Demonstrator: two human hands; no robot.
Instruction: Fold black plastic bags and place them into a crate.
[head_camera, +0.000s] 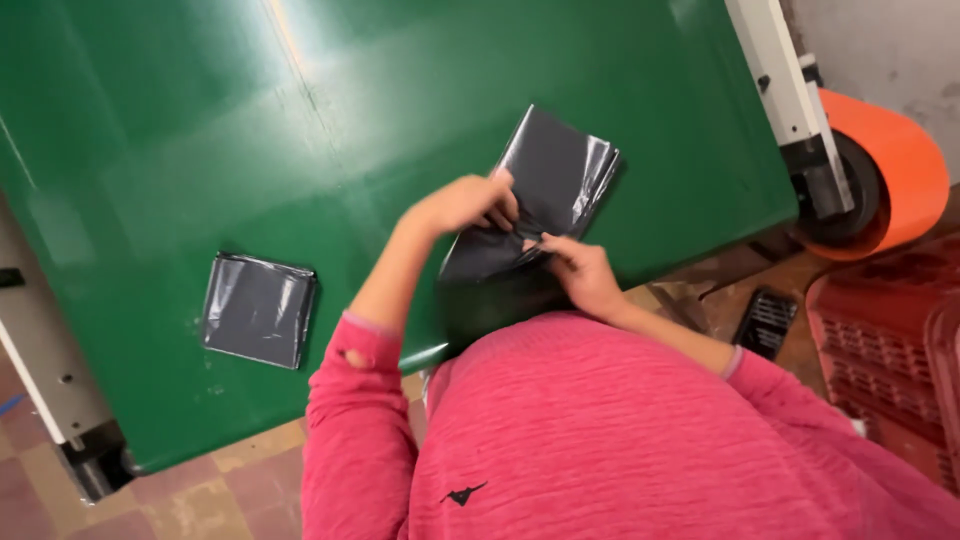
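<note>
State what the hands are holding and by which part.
Both hands, left hand and right hand, grip the stack of folded dark grey plastic bags at its near end, over the green table.

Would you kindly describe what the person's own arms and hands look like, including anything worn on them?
Both hands, the left hand and the right hand, are bare, with no gloves; no rings or watch can be made out. The arms are covered by the pink sleeves of a ribbed knit top, pushed up so the forearms show. The left sleeve has a small hole near its cuff. A small dark emblem sits on the top.
</note>
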